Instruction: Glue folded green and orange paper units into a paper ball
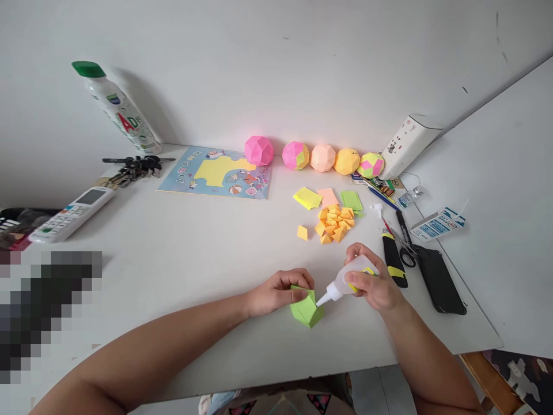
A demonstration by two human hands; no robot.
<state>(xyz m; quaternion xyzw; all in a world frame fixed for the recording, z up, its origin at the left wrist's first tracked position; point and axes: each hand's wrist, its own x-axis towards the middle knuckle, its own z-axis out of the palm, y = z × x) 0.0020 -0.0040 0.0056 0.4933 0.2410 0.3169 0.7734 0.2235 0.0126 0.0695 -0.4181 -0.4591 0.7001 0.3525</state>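
Near the front of the table, my left hand (285, 291) grips a green folded-paper polyhedron (307, 311) from its upper left side, thumb on its top face. My right hand (374, 282) is wrapped round a translucent white glue bottle (352, 274) with a yellow label. The bottle is tilted, and its narrow nozzle points down-left at the right edge of the green paper shape, touching or very close to it. Just beyond both hands lies a pile of folded orange paper pieces (334, 223). One loose orange piece (302, 232) lies to the left of that pile.
Several paper balls (323, 158) line the wall behind stacks of yellow (307, 197) and green paper (352, 200). At right lie a utility knife (393, 259), scissors (407, 256), and a black pouch (438, 279). At left are a remote (73, 213), keys (133, 167) and a tall bottle (123, 112).
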